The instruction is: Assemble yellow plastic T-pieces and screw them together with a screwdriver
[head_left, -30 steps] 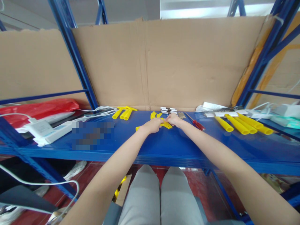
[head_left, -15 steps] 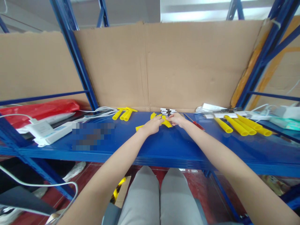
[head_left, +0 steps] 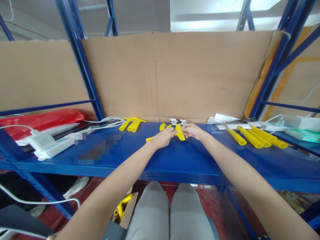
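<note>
My left hand (head_left: 164, 137) and my right hand (head_left: 193, 130) meet over the middle of the blue shelf. Between them is a yellow wedge-shaped plastic part (head_left: 179, 134), narrow at the top and wide at the lower end. The left fingers pinch one side of it and the right fingertips grip the other. Small yellow plastic pieces (head_left: 162, 126) lie just behind my left hand. Another yellow piece (head_left: 149, 139) shows partly beside the left wrist. Behind the hands sits a small stack of black-and-white strips (head_left: 178, 121).
Yellow T-shaped handles (head_left: 135, 125) lie back left, and several yellow tubes (head_left: 252, 137) rest on the right. A white power strip (head_left: 58, 145) with cables and a red bag (head_left: 50, 120) occupy the left end. Cardboard (head_left: 200, 76) walls the back. Below stands a box (head_left: 130, 210) of yellow parts.
The yellow part has turned more upright and shows its wide face between my hands. My view has tilted slightly, so more of the box below shows.
</note>
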Demonstrator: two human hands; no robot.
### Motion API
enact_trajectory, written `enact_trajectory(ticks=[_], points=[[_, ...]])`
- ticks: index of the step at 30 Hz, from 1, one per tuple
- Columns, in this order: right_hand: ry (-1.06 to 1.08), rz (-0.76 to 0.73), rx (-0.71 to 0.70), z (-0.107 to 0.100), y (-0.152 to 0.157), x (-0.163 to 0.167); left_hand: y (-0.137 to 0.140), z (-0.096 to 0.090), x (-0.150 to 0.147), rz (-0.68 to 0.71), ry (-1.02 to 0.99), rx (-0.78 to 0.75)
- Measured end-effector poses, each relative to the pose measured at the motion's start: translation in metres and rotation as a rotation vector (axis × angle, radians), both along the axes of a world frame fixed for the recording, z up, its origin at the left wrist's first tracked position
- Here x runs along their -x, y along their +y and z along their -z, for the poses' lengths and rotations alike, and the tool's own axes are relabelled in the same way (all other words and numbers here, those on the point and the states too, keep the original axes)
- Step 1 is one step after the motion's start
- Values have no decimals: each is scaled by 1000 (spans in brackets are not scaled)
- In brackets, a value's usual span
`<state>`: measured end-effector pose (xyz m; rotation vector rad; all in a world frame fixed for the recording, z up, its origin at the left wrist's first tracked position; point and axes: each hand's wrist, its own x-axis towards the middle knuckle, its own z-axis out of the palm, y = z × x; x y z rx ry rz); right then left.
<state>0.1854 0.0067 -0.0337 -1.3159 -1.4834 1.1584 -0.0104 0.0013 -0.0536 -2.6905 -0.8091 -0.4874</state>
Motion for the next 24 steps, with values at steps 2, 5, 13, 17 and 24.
enact_trajectory(ticks=[2,5,13,17,24], points=[[-9,-5,-12,0,-1,0,0,1,0,6,-2,5],[-60,2,-36,1,-2,0,0,2,-1,14,-13,7],[99,-54,3,2,-1,-2,0,2,-1,21,-30,-42],[239,-71,56,2,-1,-4,2,1,0,23,-51,-66],[196,-45,-40,-1,1,-4,2,1,0,-3,-64,-99]])
